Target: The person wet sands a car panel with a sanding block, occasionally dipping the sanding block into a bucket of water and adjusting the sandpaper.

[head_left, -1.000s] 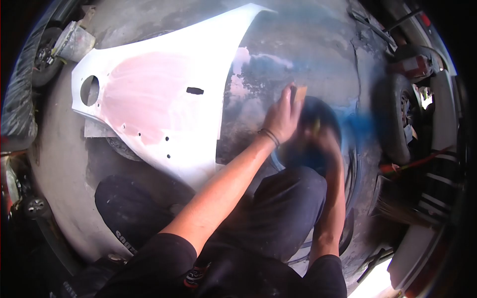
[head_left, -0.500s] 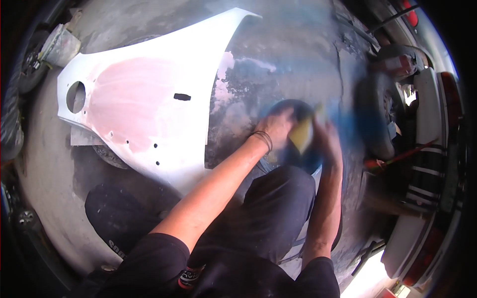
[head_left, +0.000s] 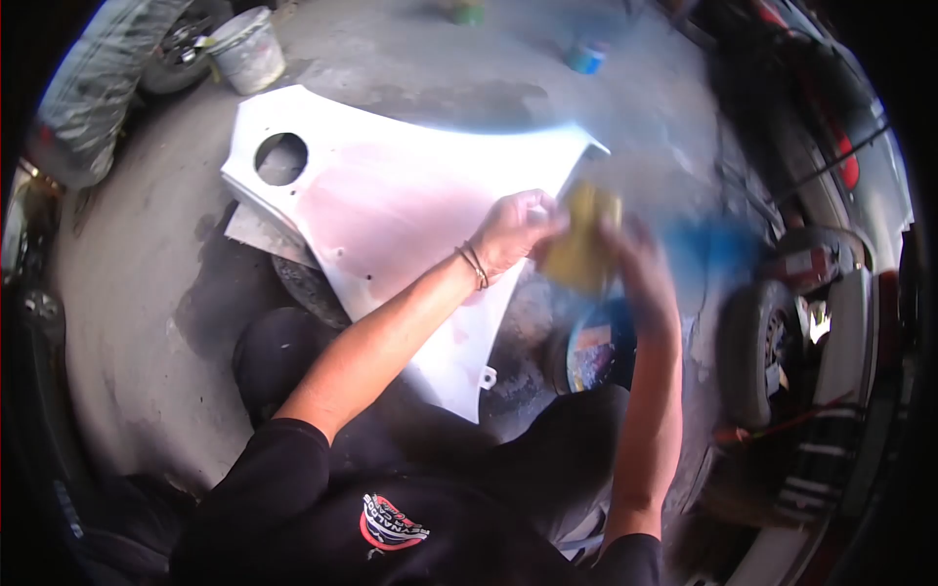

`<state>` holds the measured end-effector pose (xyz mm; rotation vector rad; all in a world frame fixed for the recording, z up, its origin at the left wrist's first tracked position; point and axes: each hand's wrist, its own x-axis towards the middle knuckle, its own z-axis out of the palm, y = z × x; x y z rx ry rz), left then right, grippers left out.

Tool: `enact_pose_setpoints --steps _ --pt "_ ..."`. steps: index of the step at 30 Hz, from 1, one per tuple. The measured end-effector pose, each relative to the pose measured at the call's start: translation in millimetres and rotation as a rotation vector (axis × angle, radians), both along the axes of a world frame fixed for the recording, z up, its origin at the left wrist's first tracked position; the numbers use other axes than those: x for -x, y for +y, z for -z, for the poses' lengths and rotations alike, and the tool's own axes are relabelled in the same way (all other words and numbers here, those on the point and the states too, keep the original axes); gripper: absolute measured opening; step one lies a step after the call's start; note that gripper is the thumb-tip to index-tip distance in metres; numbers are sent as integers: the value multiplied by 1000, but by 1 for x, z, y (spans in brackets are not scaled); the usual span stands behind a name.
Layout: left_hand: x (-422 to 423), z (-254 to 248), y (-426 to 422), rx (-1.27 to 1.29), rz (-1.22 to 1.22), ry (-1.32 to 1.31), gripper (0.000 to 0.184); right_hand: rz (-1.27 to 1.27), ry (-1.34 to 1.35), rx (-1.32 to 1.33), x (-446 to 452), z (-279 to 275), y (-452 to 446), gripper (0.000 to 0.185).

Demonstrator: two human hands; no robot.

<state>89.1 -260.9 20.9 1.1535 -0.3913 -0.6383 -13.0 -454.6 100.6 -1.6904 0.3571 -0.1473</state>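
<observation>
Both hands are raised in front of me with a yellow sheet (head_left: pixel 583 239) between them, blurred by motion; it looks like sandpaper. My left hand (head_left: pixel 518 230) pinches the sheet's left edge. My right hand (head_left: pixel 642 266), also smeared, closes on its right edge. Behind and below my left arm lies a white car fender (head_left: pixel 440 151) with a broad pinkish patch and a round hole at its left end. Under the sheet, beside my knee, stands a blue bucket (head_left: pixel 625 342); what is inside cannot be made out clearly.
A wheel (head_left: pixel 767 342) stands to the right, near car parts. A whitish bucket (head_left: pixel 246 54) sits at the upper left by a covered vehicle. A small blue container (head_left: pixel 588 59) is on the floor (head_left: pixel 137 322) at the back. A support shows under the fender.
Both hands have come up from over the blue bucket with the yellow sheet, now held between them. The view has shifted, so the fender appears lower and further right.
</observation>
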Motion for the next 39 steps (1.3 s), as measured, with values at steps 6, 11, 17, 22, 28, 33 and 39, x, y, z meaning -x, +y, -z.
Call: enact_pose_setpoints --steps 6,11,17,22,28,33,39 --pt "-21 5 128 -176 -293 -455 16 -191 -136 -68 -27 43 70 32" --pt "1 34 177 44 -226 -211 7 -289 -374 165 -16 76 99 33" --pt "35 22 205 -82 -253 -322 18 -223 -374 -23 -15 84 126 20" --pt "58 21 180 -87 -588 -259 14 -155 -235 -121 -24 90 144 61" --pt "69 69 134 114 -657 -35 35 -245 26 -548 -11 110 174 73" --pt "73 49 135 -65 -539 -217 74 -283 64 -177 -19 95 146 42" --pt "32 30 185 -72 -79 -94 61 -462 35 121 -7 58 149 58"
